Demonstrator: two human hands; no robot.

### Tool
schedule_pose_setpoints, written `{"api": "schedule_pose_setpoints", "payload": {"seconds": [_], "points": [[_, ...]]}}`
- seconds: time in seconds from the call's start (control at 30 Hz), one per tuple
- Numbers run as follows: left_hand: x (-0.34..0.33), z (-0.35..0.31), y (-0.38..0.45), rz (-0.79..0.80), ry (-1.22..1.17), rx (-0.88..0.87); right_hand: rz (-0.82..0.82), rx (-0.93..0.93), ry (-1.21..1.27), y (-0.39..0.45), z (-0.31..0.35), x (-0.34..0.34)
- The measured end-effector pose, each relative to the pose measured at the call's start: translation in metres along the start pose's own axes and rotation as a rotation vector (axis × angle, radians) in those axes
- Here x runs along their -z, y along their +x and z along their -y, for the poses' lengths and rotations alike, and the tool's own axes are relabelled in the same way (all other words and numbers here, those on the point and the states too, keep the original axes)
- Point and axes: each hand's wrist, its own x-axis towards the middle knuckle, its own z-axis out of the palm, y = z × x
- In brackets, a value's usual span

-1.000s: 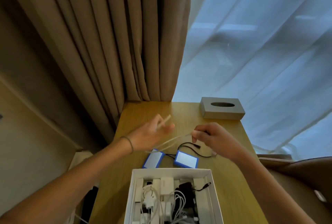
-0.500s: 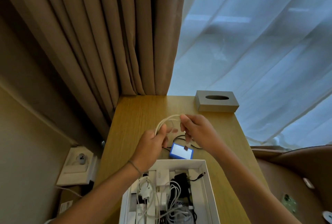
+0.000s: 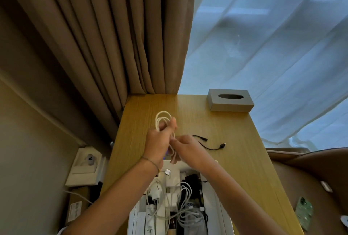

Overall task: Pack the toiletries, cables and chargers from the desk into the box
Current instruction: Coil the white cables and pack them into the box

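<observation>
Since the earlier frame the loose white cable [image 3: 163, 121] had been gathered into loops pinched in the left hand [image 3: 160, 140], above the worktop [image 3: 244, 159] beyond the box [image 3: 212, 197], the right hand [image 3: 185, 147] gripping its tail; light and floppy, it looked best held across the bundled loops.

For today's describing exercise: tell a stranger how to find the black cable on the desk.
Start at the wooden desk and its grey tissue box. Nearer the person, right of the right hand, lies the black cable, loose on bare wood. It is thin and black; the white cable is coiled in the hands.
</observation>
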Motion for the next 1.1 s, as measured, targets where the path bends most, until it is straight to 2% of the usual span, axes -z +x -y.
{"api": "schedule_pose_setpoints", "payload": {"seconds": [0.17,0.27,0.37,0.5,0.67,0.9,1.0,1.1], "points": [[0.013,-0.002,0.011,0.026,-0.207,0.011,0.086,-0.087,0.249,-0.013,-0.019,-0.002],[0.021,0.008,0.013,0.063,-0.157,-0.043,0.121,-0.126,0.249,-0.025,-0.034,0.007],[0.028,0.014,0.018,0.020,-0.063,-0.130,0.150,-0.148,0.212,-0.036,-0.052,0.023],[0.037,0.029,0.019,-0.002,0.134,-0.269,0.042,-0.116,0.276,-0.044,-0.065,0.048],[0.030,0.062,0.003,0.222,0.276,-0.249,-0.114,0.053,0.295,-0.036,-0.057,0.048],[0.027,0.100,-0.013,0.595,0.507,-0.225,-0.134,0.065,0.352,-0.027,-0.057,0.029],[0.031,0.110,-0.018,0.619,0.608,-0.239,-0.145,0.009,0.330,-0.025,-0.067,0.022],[0.034,0.120,-0.023,0.626,0.725,-0.228,-0.154,-0.034,0.203,-0.024,-0.082,0.017]]}}
